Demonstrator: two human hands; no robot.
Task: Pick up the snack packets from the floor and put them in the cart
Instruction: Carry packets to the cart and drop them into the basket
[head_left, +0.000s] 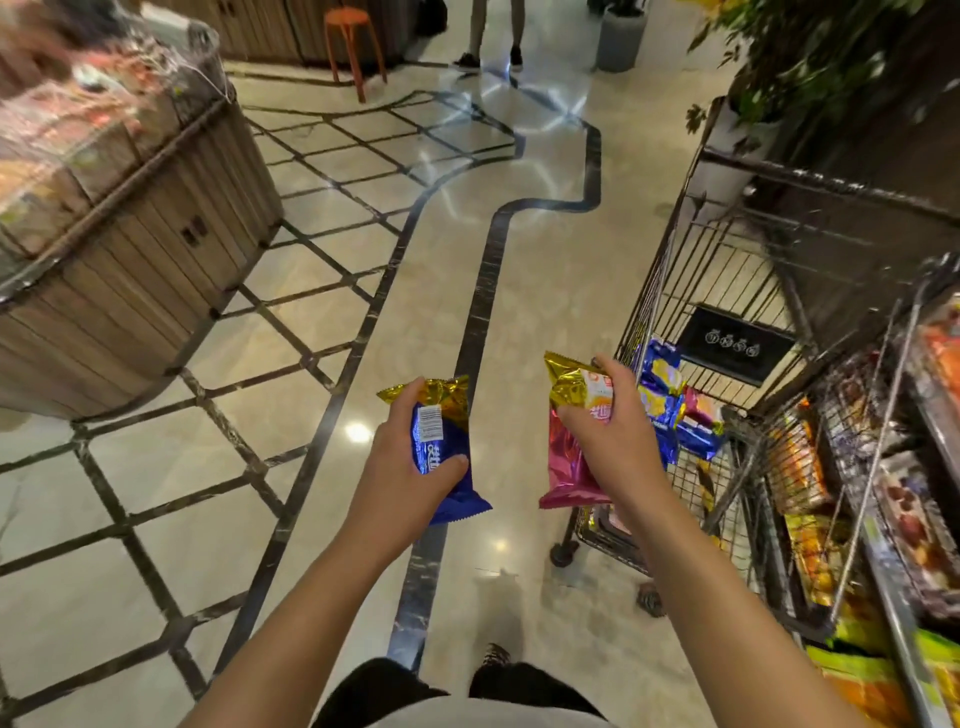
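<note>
My left hand (410, 457) grips a blue snack packet (445, 470) with a gold top, held above the floor at centre. A pink packet (569, 467) with a gold top is gripped by my right hand (608, 426), just left of the black wire cart (727, 270). Inside the cart's near end lie several packets, blue ones (662, 387) and a pink one (701, 408). Both packets are held in the air, outside the cart.
A wooden display stand (135, 249) with wrapped goods fills the left. Shelves of snacks (883, 493) line the right edge. An orange stool (353, 36), a person's legs (493, 36) and a grey planter (621, 36) stand far ahead. Glossy tiled floor (545, 291) lies between.
</note>
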